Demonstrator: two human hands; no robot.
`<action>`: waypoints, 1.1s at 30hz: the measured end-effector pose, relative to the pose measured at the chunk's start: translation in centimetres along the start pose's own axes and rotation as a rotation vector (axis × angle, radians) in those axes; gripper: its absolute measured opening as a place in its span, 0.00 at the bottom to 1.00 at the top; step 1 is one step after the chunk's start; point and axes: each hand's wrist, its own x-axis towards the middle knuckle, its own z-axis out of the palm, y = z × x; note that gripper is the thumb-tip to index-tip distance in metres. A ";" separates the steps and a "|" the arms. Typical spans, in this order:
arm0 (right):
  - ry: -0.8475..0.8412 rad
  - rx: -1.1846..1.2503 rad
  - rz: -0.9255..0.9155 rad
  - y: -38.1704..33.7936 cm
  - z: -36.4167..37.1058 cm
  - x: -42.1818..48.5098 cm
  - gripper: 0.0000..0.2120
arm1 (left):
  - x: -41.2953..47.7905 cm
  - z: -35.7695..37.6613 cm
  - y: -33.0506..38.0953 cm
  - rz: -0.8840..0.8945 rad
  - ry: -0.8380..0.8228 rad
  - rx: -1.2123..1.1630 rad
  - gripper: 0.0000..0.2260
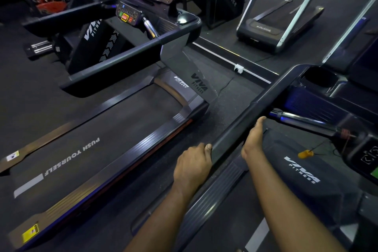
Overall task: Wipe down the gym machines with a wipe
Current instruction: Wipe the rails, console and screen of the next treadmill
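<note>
Looks forward and steeply down from head height, wide-angle, lines bowing toward the edges. Sits close above both forearms, entering from the bottom edge. Holds the left hand point(192, 168) and right hand point(253, 141) just below centre, either side of a dark handrail point(245, 116). Takes in a treadmill deck point(98, 145) left of the left hand, a console point(364, 149) right of the right hand, and another treadmill point(276, 24) well beyond both hands. One view only.

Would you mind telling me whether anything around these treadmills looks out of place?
The orange safety clip dangles loose on its cord beside the near treadmill's console, over the motor cover. No wipe shows at the left hand or right hand on the handrail.
</note>
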 end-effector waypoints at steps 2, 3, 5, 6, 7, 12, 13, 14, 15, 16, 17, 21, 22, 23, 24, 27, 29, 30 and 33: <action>0.039 0.034 0.000 -1.1 0.5 0.6 0.37 | 0.0 0.0 0.0 -0.002 -0.001 0.001 0.20; 0.040 0.044 -0.001 -1.0 0.5 0.4 0.36 | 0.1 0.0 0.0 -0.006 -0.004 0.001 0.20; 0.019 0.028 0.013 0.1 0.3 -1.2 0.35 | 0.1 0.0 0.0 -0.010 -0.009 -0.001 0.20; 0.017 0.029 0.003 1.2 0.0 -2.0 0.32 | 0.2 0.1 0.0 -0.010 -0.009 0.002 0.20; 0.018 0.032 -0.004 2.0 -0.1 -2.9 0.29 | 0.3 0.1 0.0 -0.012 -0.007 0.007 0.20; 0.090 0.071 0.018 0.8 0.1 -1.1 0.29 | 0.1 0.0 0.1 -0.013 0.002 0.015 0.20; 0.083 0.075 0.033 0.0 0.1 -0.3 0.33 | 0.0 0.0 0.1 -0.014 -0.001 0.013 0.20; 0.066 0.087 0.031 -0.6 0.4 0.2 0.37 | 0.0 0.0 0.1 -0.013 -0.002 0.011 0.20; 0.051 0.102 0.009 -0.8 0.8 0.0 0.37 | 0.1 -0.1 0.1 -0.011 0.000 0.010 0.20; 0.050 0.109 -0.012 -0.4 1.1 -0.8 0.38 | 0.1 0.1 0.1 -0.010 -0.001 0.010 0.20; 0.057 0.098 -0.039 0.1 1.4 -1.8 0.38 | 0.1 0.1 0.1 -0.008 0.003 0.010 0.20; -0.008 0.047 -0.186 3.1 1.0 -4.7 0.33 | 0.1 0.0 0.1 -0.010 0.001 0.009 0.19; -0.010 0.040 -0.184 2.7 1.1 -4.2 0.33 | 0.1 0.0 0.0 -0.008 -0.003 0.006 0.19; 0.006 0.041 -0.177 1.9 1.1 -3.5 0.33 | 0.1 0.0 0.0 -0.005 -0.005 0.001 0.20; 0.028 0.032 -0.155 1.2 0.9 -2.4 0.34 | 0.0 -0.1 0.1 -0.005 -0.003 -0.001 0.20; 0.056 0.034 -0.146 -1.1 1.5 -1.1 0.39 | -0.1 -0.3 0.2 -0.002 0.005 0.001 0.20; 0.010 0.040 -0.104 -0.8 1.9 -2.9 0.42 | -0.1 -0.3 0.2 0.002 0.004 0.001 0.20; -0.006 0.031 -0.102 0.1 1.9 -4.2 0.42 | -0.1 -0.3 0.3 0.002 0.003 -0.001 0.20; -0.082 -0.001 -0.148 2.8 1.4 -6.8 0.46 | -0.1 -0.3 0.2 0.001 0.007 -0.003 0.20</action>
